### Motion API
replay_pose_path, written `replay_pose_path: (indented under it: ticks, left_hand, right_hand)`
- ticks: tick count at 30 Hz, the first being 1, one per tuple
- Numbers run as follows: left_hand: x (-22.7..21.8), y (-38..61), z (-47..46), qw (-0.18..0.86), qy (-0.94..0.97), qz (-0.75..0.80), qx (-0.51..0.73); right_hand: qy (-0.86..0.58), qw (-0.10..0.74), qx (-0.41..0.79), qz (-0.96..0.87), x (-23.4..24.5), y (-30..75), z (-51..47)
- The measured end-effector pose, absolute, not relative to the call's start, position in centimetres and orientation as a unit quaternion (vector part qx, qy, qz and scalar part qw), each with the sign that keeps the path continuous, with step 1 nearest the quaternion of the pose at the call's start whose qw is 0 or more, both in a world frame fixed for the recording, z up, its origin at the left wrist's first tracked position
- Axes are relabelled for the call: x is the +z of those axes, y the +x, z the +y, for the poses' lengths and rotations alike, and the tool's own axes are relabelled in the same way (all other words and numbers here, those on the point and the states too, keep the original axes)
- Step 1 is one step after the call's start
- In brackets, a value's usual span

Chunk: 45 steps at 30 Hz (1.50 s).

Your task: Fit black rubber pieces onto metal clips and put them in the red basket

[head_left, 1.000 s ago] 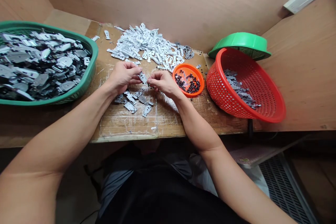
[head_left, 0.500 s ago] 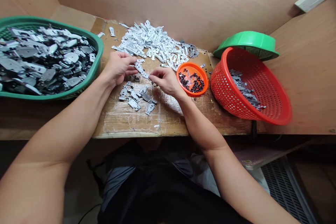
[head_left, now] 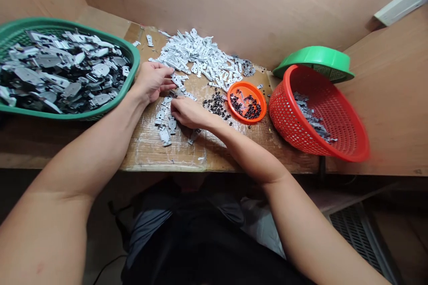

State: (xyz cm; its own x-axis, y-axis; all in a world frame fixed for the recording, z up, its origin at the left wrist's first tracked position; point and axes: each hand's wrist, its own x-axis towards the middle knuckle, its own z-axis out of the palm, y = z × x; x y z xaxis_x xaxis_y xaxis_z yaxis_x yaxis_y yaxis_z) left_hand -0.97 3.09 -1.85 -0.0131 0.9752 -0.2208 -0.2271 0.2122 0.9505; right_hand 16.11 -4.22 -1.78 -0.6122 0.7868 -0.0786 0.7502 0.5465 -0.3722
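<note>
My left hand [head_left: 155,82] is closed, thumb and fingers gripping one end of a long silvery stamped metal plate [head_left: 180,81] just above the table. Close by to the right, my right hand [head_left: 189,111] is bent down with its fingers curled among the loose grey metal plates [head_left: 164,134]. What its fingertips pinch, if anything, is hidden. Several of these grey plates, with holes and notches, lie around and under the right hand. Small dark rivet-like pieces [head_left: 216,104] are scattered beyond its wrist.
A heap of silvery plates [head_left: 200,55] lies against the back wall. An orange dish [head_left: 247,119] holds more dark pieces. At left stands a green basket [head_left: 133,60] full of metal parts; at right a tilted red basket [head_left: 284,111] leans near a bright green basket [head_left: 317,55].
My right hand has left the held plate's lower end and moved left and down to the loose grey plates. The left hand still holds its plate. The view has shifted slightly.
</note>
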Motion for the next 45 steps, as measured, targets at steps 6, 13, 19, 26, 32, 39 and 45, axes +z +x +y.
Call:
replay_pose_path:
  ticks: [6, 13, 19, 26, 32, 39, 45]
  left_hand:
    - [-1.9, -1.0, 3.3, 0.604, 0.377, 0.495, 0.498]
    - [-1.4, -0.6, 2.7, 0.61, 0.364, 0.498, 0.497]
    - [-1.7, -0.3, 2.4, 0.624, 0.366, 0.48, 0.496]
    - [-2.0, 0.7, 1.4, 0.646, 0.376, 0.465, 0.475]
    - [-1.7, 1.4, 0.3, 0.673, 0.368, 0.443, 0.464]
    - [-1.6, 1.5, 0.5, 0.677, 0.361, 0.44, 0.467]
    - [-1.3, 1.4, 0.1, 0.681, 0.364, 0.448, 0.451]
  right_hand:
    - [-0.395, 0.002, 0.173, -0.902, -0.3, 16.1, -4.6]
    - [-0.416, 0.07, 0.209, -0.882, 1.3, 18.9, -4.2]
    - [-0.455, 0.204, 0.336, -0.799, 1.3, 24.1, -3.3]
    - [-0.516, 0.4, 0.424, -0.628, 0.6, 23.6, -1.9]
    - [-0.532, 0.457, 0.508, -0.499, -1.4, 20.5, -0.5]
    - [-0.57, 0.459, 0.524, -0.436, -2.1, 19.5, -0.3]
    - [-0.568, 0.457, 0.526, -0.438, -2.6, 19.2, -0.6]
